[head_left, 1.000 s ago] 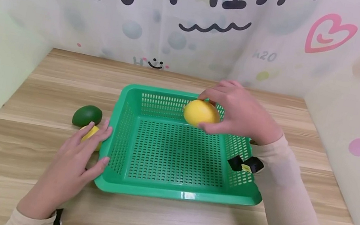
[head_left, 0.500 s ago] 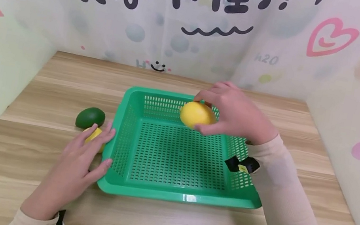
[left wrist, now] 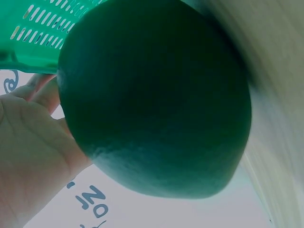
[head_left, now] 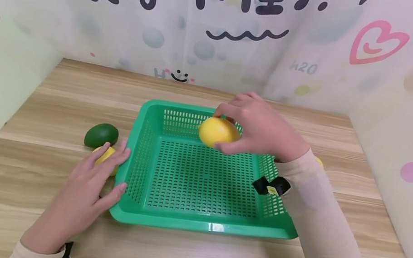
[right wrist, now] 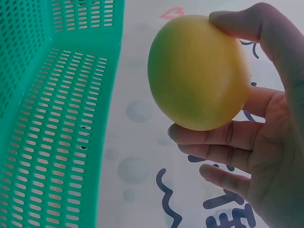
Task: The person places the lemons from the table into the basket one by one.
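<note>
My right hand (head_left: pixel 258 126) pinches a yellow lemon (head_left: pixel 217 133) between thumb and fingers, above the back part of the green plastic basket (head_left: pixel 165 221). In the right wrist view, the lemon (right wrist: pixel 197 73) has a greenish tint on one side. My left hand (head_left: pixel 85 193) lies at the basket's left side, its fairly straight fingers touching the rim. Beneath those fingers a yellow fruit (head_left: pixel 105 155) is partly hidden. Just beyond it rests a smooth dark green fruit (head_left: pixel 101 136). A rounded dark green thing (left wrist: pixel 156 104) fills much of the left wrist view; its kind is unclear.
The basket stands on a wood-grain table (head_left: pixel 175 257), with no fruit visible on its floor. Part of another yellow thing (head_left: pixel 319 162) peeks out behind my right sleeve. A printed cloth wall (head_left: pixel 234 67) closes off the back, with side walls left and right.
My right hand has carried the lemon a little to the left over the basket. A yellow thing behind the right sleeve has come into sight. The left hand stays at the rim.
</note>
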`<state>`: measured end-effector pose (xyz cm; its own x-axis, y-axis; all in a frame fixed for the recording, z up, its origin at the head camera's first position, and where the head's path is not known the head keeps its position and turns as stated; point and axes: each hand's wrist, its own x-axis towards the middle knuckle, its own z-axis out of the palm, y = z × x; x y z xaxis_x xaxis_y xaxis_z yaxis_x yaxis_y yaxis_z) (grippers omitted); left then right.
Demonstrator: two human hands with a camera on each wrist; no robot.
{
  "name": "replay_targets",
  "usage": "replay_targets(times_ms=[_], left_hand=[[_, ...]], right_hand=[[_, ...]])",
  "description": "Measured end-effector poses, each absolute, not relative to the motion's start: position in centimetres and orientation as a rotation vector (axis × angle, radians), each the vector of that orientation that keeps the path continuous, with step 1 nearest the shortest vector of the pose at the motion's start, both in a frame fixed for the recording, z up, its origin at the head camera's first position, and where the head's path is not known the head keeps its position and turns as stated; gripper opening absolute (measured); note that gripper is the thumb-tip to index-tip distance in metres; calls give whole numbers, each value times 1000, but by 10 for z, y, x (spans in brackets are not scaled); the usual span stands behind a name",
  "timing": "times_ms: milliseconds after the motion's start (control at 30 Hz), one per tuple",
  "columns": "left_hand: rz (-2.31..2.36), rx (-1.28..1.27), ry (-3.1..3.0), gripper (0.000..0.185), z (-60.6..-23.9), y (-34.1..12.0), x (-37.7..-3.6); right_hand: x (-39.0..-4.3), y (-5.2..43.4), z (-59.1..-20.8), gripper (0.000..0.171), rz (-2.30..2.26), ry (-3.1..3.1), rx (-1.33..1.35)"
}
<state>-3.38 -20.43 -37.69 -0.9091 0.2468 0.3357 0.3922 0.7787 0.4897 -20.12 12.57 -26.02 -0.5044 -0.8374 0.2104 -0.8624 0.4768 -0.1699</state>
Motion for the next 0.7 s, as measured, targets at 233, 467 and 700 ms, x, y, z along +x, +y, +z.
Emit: replay_targets(times_ms=[233,467,700], left_hand=[[-836,-501,-2719,65,-377,-204,-34],[-823,-500,-2726,64,-376,-204,-35],[-820,-496,-2720,65,-376,-204,-35]], right_hand=[[-202,117,-260,43,352,-2626,1539],[-201,107,-264,44,300,-2684,1574],[-201,103,-268,42,305,-2670,1599]])
